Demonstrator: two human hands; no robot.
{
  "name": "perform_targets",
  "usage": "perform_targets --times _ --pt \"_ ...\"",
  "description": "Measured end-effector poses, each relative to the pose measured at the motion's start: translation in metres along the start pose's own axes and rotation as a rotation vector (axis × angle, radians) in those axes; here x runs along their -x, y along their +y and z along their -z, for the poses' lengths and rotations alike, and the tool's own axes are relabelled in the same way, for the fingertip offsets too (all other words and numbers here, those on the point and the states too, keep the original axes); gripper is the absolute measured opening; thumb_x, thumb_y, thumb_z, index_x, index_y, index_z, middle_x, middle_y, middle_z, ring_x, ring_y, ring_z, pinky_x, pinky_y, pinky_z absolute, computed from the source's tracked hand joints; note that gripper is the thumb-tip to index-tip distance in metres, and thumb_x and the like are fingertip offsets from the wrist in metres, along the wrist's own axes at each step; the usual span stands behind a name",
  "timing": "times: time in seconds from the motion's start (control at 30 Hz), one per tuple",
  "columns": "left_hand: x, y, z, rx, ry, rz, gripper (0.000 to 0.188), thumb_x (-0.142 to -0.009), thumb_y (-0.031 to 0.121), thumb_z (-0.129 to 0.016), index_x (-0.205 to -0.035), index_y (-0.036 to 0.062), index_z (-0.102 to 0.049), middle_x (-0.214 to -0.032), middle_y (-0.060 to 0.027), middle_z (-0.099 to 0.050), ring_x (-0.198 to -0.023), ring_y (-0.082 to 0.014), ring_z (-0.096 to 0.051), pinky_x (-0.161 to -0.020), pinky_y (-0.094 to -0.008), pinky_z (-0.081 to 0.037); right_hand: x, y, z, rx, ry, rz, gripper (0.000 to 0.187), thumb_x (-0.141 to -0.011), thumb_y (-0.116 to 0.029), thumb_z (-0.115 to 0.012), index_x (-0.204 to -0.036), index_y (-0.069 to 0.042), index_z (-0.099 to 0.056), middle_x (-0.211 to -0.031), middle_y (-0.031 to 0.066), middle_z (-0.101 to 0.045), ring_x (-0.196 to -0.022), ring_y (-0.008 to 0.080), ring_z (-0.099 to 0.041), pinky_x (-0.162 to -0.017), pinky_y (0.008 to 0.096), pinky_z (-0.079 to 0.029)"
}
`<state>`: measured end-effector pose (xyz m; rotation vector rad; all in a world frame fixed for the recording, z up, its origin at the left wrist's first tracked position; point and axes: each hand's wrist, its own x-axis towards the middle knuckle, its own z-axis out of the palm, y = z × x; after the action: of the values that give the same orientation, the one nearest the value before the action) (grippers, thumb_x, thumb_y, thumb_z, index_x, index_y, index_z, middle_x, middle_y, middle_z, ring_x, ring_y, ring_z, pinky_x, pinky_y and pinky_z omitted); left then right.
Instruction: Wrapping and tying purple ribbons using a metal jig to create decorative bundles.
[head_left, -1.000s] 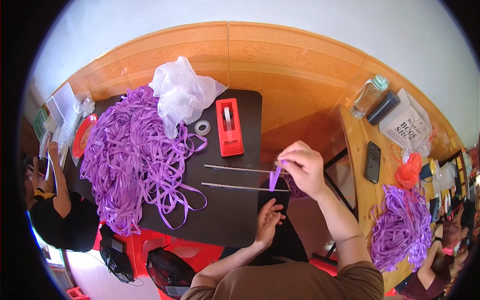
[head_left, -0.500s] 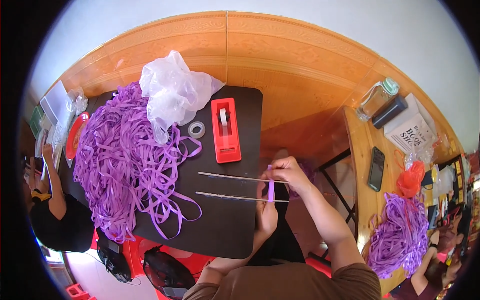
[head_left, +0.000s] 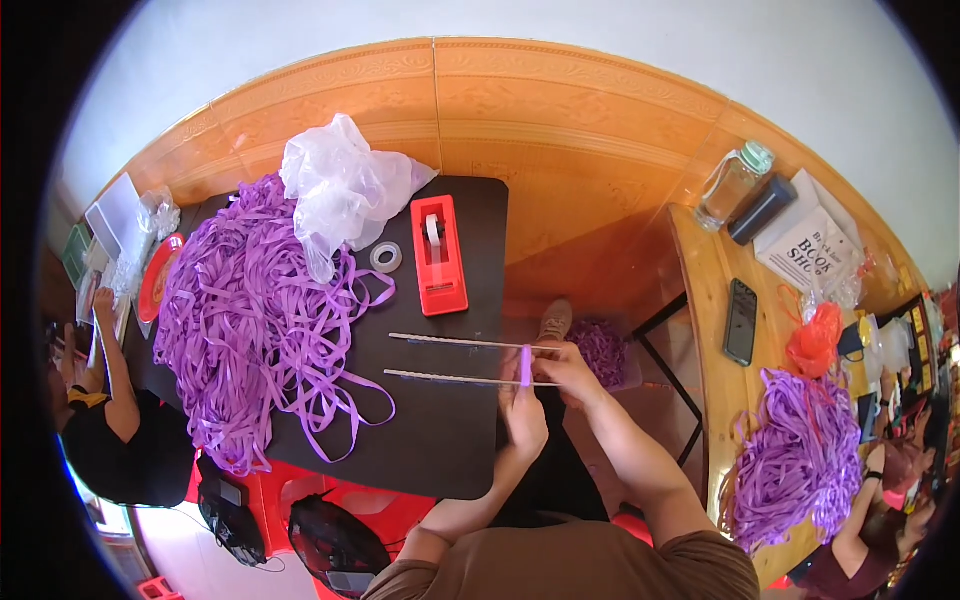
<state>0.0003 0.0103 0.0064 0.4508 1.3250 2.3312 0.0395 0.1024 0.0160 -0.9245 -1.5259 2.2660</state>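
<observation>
Two thin rods [head_left: 455, 341] lie side by side, sticking out past the right edge of the black table. A purple ribbon [head_left: 526, 366] is wrapped around both of them as a short band near their right ends. My left hand [head_left: 524, 418] is below the band, its fingers closed against the ribbon at the nearer rod. On the other side, my right hand [head_left: 568, 374] is bent over the rod ends, with its fingers pinched close to the band. Exactly what the right fingertips hold is partly hidden.
A large purple ribbon heap [head_left: 240, 330] covers the table's left side, beside a plastic bag [head_left: 345, 190], tape roll [head_left: 386, 257] and red tape dispenser [head_left: 440, 255]. Rightward, a wooden table [head_left: 700, 290] bears a phone [head_left: 740, 322] and more ribbon [head_left: 795, 460]. Other people sit at both sides.
My right hand has come down from the ribbon's upper end to the rod ends. The ribbon now sits tighter around the rods. The whole view has shifted slightly.
</observation>
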Motion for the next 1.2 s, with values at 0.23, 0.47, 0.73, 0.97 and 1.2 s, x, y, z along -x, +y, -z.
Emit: perform_targets --times 0.23,0.47,0.73,0.97,1.2 --pt "0.019 0.016 0.001 -0.006 0.026 0.099 0.025 -0.095 0.007 -0.044 -0.117 0.0019 -0.057 -0.110 -0.0092 -0.060 -0.104 -0.0192 -0.055 -0.095 -0.0337 -0.040 0.039 0.019 -0.007 0.231 -0.054 0.446 0.030 -0.080 0.007 -0.059 -0.110 0.004 -0.060 -0.106 0.0086 -0.061 -0.101 0.0158 -0.057 -0.087 0.0268 -0.045" --pt "0.028 0.008 0.004 0.157 0.095 0.167 0.024 -0.097 0.007 -0.044 -0.116 0.0011 -0.057 -0.104 -0.0085 -0.060 -0.097 -0.0160 -0.057 -0.089 -0.0295 -0.045 0.050 0.033 -0.024 -0.002 -0.031 0.458 0.023 -0.081 0.005 -0.058 -0.103 0.003 -0.064 -0.104 0.0050 -0.063 -0.095 0.0141 -0.059 -0.085 0.0261 -0.045" --pt "0.033 0.023 -0.001 0.126 0.102 0.099 0.017 -0.094 0.004 -0.045 -0.104 -0.0016 -0.057 -0.104 -0.0070 -0.060 -0.096 -0.0138 -0.055 -0.089 -0.0285 -0.043 0.063 0.033 -0.025 -0.113 0.030 0.406 0.019 -0.084 0.004 -0.058 -0.101 0.002 -0.064 -0.098 0.0050 -0.062 -0.092 0.0135 -0.059 -0.084 0.0247 -0.045" --pt "0.034 0.056 -0.004 0.152 0.084 0.256 0.031 -0.095 0.030 -0.048 -0.108 0.0038 -0.058 -0.111 -0.0042 -0.057 -0.101 -0.0121 -0.048 -0.085 -0.0304 -0.036 0.073 0.049 -0.012 -0.142 0.069 0.384 0.019 -0.082 0.003 -0.060 -0.100 0.002 -0.065 -0.096 0.0061 -0.065 -0.091 0.0125 -0.060 -0.084 0.0244 -0.046" --pt "0.022 0.083 0.001 0.311 0.081 0.650 0.061 -0.094 0.056 -0.039 -0.123 0.0031 -0.049 -0.126 -0.0091 -0.047 -0.117 -0.0237 -0.039 -0.099 -0.0415 -0.026 0.084 0.055 0.003 -0.156 0.178 0.332 0.017 -0.082 0.003 -0.061 -0.098 0.003 -0.065 -0.094 0.0060 -0.066 -0.088 0.0112 -0.061 -0.082 0.0234 -0.047"
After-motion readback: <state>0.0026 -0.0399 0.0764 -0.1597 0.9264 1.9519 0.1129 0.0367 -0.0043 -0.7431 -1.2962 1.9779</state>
